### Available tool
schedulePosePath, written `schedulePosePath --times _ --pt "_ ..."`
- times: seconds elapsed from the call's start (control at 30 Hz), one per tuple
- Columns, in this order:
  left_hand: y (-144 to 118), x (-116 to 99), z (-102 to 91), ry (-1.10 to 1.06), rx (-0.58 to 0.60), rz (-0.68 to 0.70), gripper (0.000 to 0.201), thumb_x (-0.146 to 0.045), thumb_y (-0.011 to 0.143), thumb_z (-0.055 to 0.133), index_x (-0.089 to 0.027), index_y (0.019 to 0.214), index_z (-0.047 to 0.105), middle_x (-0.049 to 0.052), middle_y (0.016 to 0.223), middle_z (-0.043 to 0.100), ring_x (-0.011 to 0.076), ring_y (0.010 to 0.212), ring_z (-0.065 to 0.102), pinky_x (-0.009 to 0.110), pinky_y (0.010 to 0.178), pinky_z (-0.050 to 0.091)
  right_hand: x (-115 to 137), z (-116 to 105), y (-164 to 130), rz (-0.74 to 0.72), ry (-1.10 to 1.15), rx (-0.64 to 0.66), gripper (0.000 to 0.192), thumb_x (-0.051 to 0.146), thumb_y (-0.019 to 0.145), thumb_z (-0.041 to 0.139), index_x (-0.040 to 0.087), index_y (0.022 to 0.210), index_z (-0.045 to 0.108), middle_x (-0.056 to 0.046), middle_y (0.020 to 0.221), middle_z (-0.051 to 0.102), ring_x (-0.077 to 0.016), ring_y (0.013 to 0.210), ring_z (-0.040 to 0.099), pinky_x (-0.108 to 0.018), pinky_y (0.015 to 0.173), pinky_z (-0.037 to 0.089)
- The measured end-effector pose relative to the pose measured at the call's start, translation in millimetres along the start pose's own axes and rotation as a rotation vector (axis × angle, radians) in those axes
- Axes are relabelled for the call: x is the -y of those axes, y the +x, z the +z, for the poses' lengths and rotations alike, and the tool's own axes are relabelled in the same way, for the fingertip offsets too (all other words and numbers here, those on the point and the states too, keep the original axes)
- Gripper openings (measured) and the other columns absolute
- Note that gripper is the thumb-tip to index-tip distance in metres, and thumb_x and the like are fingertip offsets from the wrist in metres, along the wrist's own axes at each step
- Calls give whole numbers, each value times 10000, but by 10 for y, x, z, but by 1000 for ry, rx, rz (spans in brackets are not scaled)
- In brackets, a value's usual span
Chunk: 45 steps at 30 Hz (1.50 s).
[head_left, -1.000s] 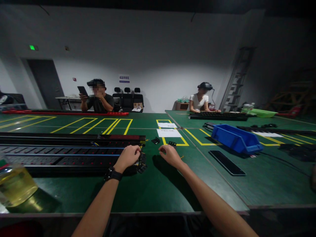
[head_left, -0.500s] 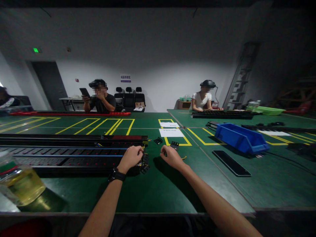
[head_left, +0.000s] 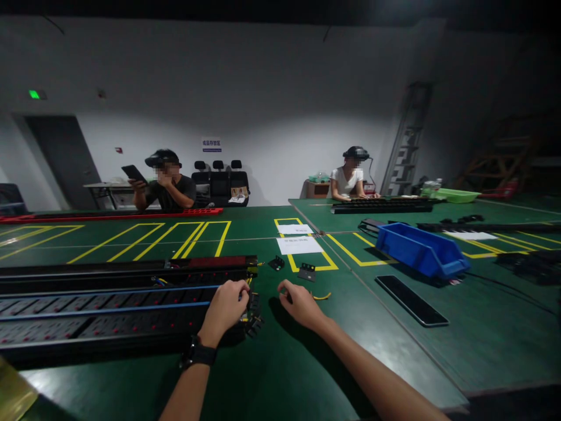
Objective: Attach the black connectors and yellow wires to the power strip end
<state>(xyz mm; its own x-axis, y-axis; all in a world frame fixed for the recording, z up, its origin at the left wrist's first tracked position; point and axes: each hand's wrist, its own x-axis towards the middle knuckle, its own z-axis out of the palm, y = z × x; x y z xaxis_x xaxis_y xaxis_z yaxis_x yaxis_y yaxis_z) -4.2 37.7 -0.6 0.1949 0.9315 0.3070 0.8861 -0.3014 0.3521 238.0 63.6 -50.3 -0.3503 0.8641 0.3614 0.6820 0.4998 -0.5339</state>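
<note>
My left hand (head_left: 225, 311) rests at the right end of a long black slotted assembly (head_left: 131, 330) with red dots and blue strips. Its fingers are curled closed there, and their tips are hidden. Small black parts and wires (head_left: 252, 316) stick out beside that hand. Just to the right, my right hand (head_left: 300, 304) hovers near the green table with thumb and fingers bent together; anything between them is too small or hidden to make out. A yellow wire piece (head_left: 322, 296) lies close to it. Two black brackets, one (head_left: 276, 263) farther left and one (head_left: 307, 272) nearer, lie beyond.
A blue bin (head_left: 418, 251) and a black phone (head_left: 411, 300) lie to the right. White paper sheets (head_left: 299, 245) sit on the yellow-taped table (head_left: 245, 386). A container of yellow liquid (head_left: 15, 392) is at the lower left. Two people sit across the table.
The view has shifted, and the container of yellow liquid has mostly left the frame. Both hands keep nearly the same pose, the left at the assembly's end and the right beside it.
</note>
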Motion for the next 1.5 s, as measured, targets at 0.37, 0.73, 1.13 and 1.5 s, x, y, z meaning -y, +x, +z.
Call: schedulePosePath --times 0.37,0.73,1.13,1.5 --pt "-32 -6 45 22 52 -62 222 -163 928 471 -229 916 683 77 959 702 234 983 631 359 900 432 66 187 -90 -36 -146 70 291 109 907 455 243 1109 618 -71 1004 719 -238 925 672 -314 801 428" --pt "-114 -93 31 -6 32 -98 267 -111 931 427 -208 911 674 48 950 681 214 976 604 356 905 414 31 306 -135 -209 -284 39 240 35 875 464 230 934 591 -14 854 675 -194 757 643 -289 670 376" --pt "-127 -131 41 83 38 -74 240 -111 930 445 -200 902 665 53 927 690 223 962 607 371 886 418 13 205 -115 -81 -128 156 221 107 926 404 222 987 583 -38 907 679 -213 843 647 -302 739 400" --pt "-62 -99 10 100 61 -33 257 -123 958 420 -196 931 665 73 954 690 238 996 611 377 899 414 87 73 -47 -2 -6 115 200 144 891 484 219 1036 599 -38 926 700 -185 834 647 -258 722 386"
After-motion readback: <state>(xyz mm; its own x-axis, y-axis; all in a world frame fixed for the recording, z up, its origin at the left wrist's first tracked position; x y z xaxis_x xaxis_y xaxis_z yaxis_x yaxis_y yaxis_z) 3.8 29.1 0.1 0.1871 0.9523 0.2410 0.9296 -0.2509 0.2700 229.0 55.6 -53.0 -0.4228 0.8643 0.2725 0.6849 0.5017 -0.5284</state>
